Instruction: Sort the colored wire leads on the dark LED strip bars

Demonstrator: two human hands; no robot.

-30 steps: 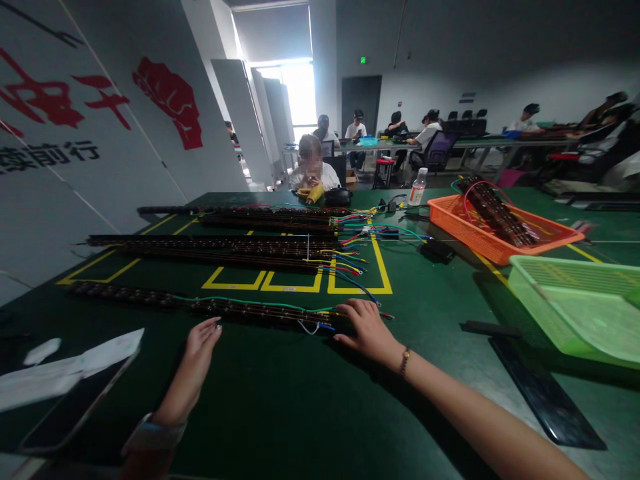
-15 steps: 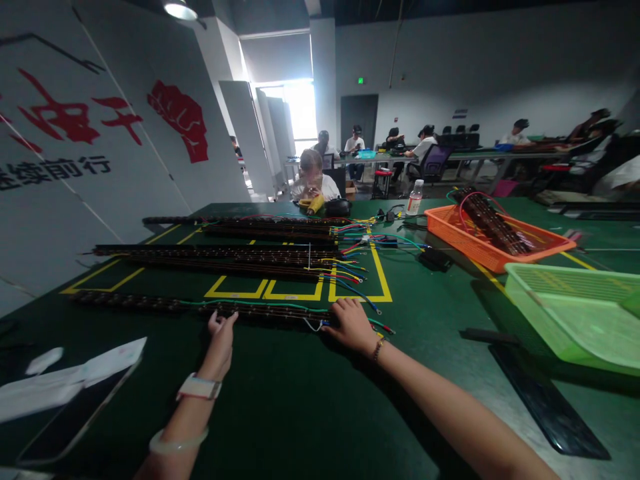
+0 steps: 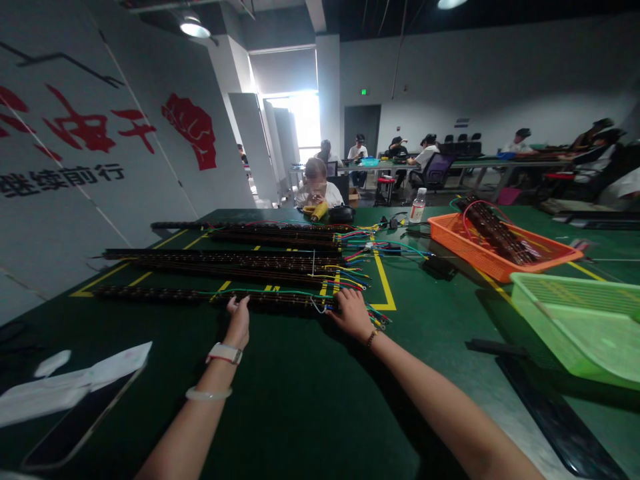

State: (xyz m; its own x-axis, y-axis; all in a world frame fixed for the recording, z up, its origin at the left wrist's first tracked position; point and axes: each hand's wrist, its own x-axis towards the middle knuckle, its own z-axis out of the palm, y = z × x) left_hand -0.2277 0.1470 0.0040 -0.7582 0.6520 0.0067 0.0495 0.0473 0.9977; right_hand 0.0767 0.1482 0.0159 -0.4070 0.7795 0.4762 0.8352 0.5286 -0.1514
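A long dark cable bundle [image 3: 280, 303] with a green wire along its top lies nearest me on the green table. My left hand [image 3: 239, 320] is closed on its near side around the middle, the fingertips partly hidden behind it. Over the right end curls my right hand [image 3: 354, 313], closed around the bundle. Past it, coloured wire ends with ring terminals [image 3: 381, 320] stick out, and a pale loop of tie or wire [image 3: 317, 305] shows just left of that hand. Several similar cable bundles [image 3: 240, 260] lie parallel behind, their coloured ends pointing right.
Yellow tape outlines [image 3: 385, 280] mark the table. To the right are an orange basket [image 3: 505, 267] holding another bundle, a green basket [image 3: 575, 320] and a black flat object [image 3: 550, 413]. A phone [image 3: 80, 427] and white paper [image 3: 100, 367] lie left. A person [image 3: 317, 190] sits opposite, beside a bottle [image 3: 417, 205].
Both hands have shifted the near cable bundle away from me, closer to the other bundles and over the yellow tape's front edge. The camera view has tilted up slightly.
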